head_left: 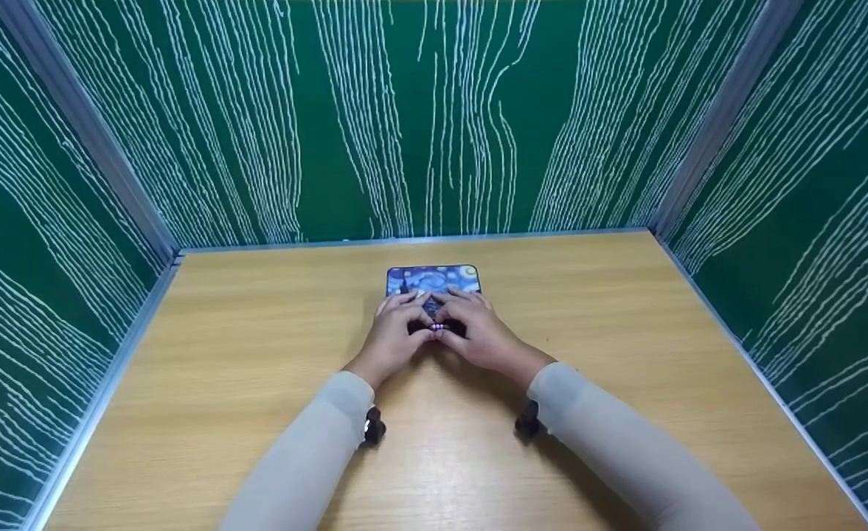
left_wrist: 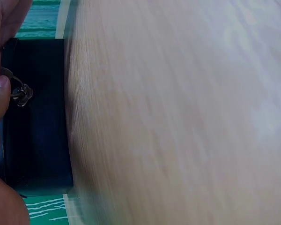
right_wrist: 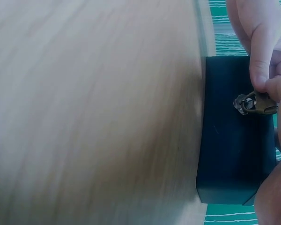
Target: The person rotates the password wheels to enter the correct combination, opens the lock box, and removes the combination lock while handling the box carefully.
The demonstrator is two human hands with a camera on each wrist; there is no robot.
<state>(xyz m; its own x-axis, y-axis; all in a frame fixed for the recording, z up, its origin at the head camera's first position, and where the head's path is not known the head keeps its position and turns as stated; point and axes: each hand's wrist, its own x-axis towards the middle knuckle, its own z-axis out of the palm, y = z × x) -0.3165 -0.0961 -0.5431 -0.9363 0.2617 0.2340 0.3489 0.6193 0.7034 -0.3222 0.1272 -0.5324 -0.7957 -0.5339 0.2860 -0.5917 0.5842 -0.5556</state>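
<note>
A small box (head_left: 434,279) with a starry-night picture on its lid sits on the table; its dark front face (right_wrist: 225,131) fills part of each wrist view. A small brass-coloured padlock (right_wrist: 263,104) hangs by its shackle from a metal clasp (left_wrist: 23,96) on that front. My left hand (head_left: 391,335) comes in from the left, pinching the padlock at the thumb, its other fingers over the lid. From the other side my right hand (head_left: 484,335) pinches it too, fingers also lying over the lid. Both thumb tips nearly meet, partly hiding the padlock body.
The wooden table (head_left: 271,317) spreads around the box. Green walls (head_left: 242,133) with white wavy lines enclose its back and sides, framed by grey metal edging (head_left: 669,184). Dark wrist devices (head_left: 375,426) sit under both sleeves.
</note>
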